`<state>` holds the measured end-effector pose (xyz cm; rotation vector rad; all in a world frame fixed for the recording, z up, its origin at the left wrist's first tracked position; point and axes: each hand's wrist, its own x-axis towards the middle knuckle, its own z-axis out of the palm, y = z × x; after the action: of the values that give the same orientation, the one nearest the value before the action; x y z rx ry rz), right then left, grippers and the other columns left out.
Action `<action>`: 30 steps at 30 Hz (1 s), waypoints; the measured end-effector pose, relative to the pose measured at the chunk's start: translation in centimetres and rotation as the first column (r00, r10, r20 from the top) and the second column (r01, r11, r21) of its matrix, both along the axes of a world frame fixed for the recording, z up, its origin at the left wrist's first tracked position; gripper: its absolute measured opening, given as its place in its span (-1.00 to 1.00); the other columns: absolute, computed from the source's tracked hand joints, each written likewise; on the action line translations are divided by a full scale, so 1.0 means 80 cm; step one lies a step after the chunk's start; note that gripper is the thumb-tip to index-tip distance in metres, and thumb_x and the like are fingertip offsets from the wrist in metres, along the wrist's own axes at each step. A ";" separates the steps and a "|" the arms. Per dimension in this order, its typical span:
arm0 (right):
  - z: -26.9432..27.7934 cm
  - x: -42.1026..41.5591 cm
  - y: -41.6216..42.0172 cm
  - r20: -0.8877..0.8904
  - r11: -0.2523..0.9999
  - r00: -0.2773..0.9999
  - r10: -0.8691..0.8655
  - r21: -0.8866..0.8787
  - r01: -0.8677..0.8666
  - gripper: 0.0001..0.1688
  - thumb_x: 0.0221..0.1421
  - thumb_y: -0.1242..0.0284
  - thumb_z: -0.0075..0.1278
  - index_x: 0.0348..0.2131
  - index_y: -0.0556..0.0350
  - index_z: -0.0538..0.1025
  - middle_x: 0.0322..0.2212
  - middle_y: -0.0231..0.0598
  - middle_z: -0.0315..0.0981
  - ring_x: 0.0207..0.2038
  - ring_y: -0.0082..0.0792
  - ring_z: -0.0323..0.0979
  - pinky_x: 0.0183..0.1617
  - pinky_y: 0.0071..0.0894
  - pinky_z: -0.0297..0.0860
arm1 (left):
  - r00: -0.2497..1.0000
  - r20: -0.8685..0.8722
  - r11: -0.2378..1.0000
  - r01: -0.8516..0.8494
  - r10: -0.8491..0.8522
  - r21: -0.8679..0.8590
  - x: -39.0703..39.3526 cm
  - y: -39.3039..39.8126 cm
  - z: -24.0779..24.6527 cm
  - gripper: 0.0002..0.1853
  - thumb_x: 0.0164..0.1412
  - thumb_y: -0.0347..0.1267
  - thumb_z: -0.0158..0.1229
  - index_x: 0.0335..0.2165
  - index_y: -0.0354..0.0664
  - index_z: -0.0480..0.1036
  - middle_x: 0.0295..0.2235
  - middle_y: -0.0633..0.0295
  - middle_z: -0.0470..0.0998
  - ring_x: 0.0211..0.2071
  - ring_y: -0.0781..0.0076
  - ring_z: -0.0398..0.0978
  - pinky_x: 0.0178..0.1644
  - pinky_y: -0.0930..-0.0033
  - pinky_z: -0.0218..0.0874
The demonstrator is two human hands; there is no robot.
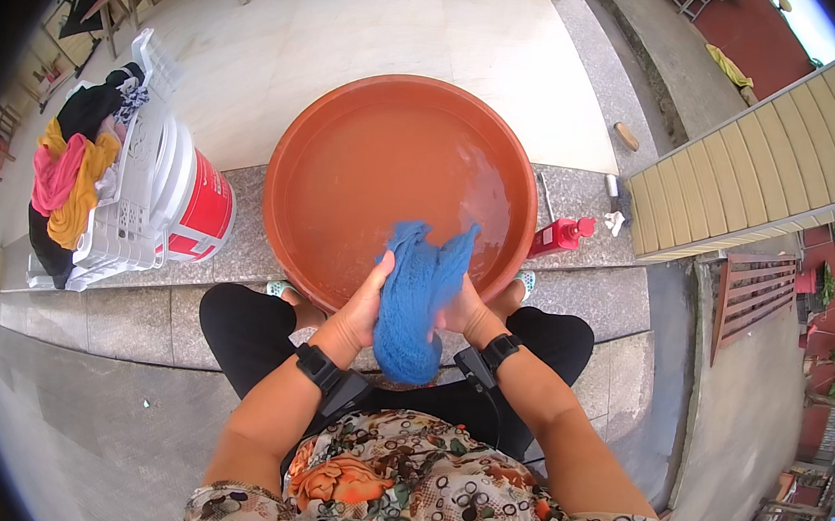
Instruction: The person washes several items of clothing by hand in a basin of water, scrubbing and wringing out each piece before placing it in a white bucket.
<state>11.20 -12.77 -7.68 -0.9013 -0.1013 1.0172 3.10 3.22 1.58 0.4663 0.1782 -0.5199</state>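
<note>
A bunched blue cloth point(417, 298) hangs between my two hands over the near rim of a large orange-brown plastic basin point(273, 228). My left hand point(362, 308) grips it from the left, thumb along its side. On the other side my right hand point(464, 312) holds it, its fingers partly hidden by the cloth. The upper end of the cloth reaches over the water point(389, 160) in the basin. Its lower end sags toward my lap, in front of the black trousers.
To the left, a white plastic basket point(140, 181) of bunched clothes point(76, 167) sits against a white and red bucket point(205, 199). A red pump bottle point(559, 236) lies right of the basin. Beyond it are a brush point(626, 137) and a tiled pillar point(759, 158). A stone step edge point(132, 327) runs below.
</note>
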 end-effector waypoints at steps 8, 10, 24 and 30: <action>0.095 0.030 0.011 -0.252 0.955 0.947 -0.197 0.171 0.244 -0.11 0.09 -0.25 -0.37 0.08 0.09 0.27 -0.07 -0.02 0.35 -0.03 -0.09 0.35 0.05 -0.04 0.29 | 0.986 -0.016 0.986 0.167 -0.166 0.018 0.000 -0.007 -0.038 -0.11 0.16 0.32 -0.42 -0.04 -0.27 0.31 -0.45 -0.23 0.51 -0.54 0.00 0.50 -0.45 0.13 0.38; 0.099 0.039 0.013 -0.268 0.950 0.921 -0.282 0.059 0.308 -0.30 0.14 -0.06 -0.14 -0.03 0.20 0.34 -0.24 -0.01 0.45 -0.19 -0.15 0.47 -0.07 -0.12 0.39 | 0.973 -0.124 0.969 0.211 -0.196 0.125 0.008 -0.006 -0.052 -0.12 0.15 0.32 -0.38 -0.05 -0.27 0.32 -0.46 -0.19 0.51 -0.53 0.01 0.51 -0.43 0.15 0.39; 0.059 0.069 0.024 0.542 0.392 0.533 0.650 -0.840 0.375 -0.61 -0.03 0.43 0.09 -0.19 0.31 0.49 -0.29 -0.09 0.54 -0.20 -0.17 0.50 -0.07 -0.25 0.38 | 0.929 0.355 0.541 -0.351 0.101 0.764 -0.020 -0.047 -0.066 0.13 0.01 -0.28 0.32 0.27 -0.24 -0.36 0.17 -0.03 0.10 0.15 0.22 0.15 0.20 0.26 0.03; 0.073 0.082 0.014 0.471 0.698 0.773 0.425 -0.715 0.052 -0.26 0.01 0.19 0.08 0.06 0.31 0.29 -0.03 0.10 0.35 -0.01 0.00 0.38 0.06 -0.22 0.28 | 0.979 0.203 0.873 -0.070 -0.034 0.483 -0.017 -0.013 -0.049 -0.12 0.05 -0.24 0.26 0.21 -0.28 -0.04 0.00 0.09 0.35 -0.02 0.30 0.36 0.04 0.30 0.24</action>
<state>17.74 -11.68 -1.84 -1.9660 -0.3898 0.9267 1.77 2.16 -2.36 1.0114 0.1131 -0.4009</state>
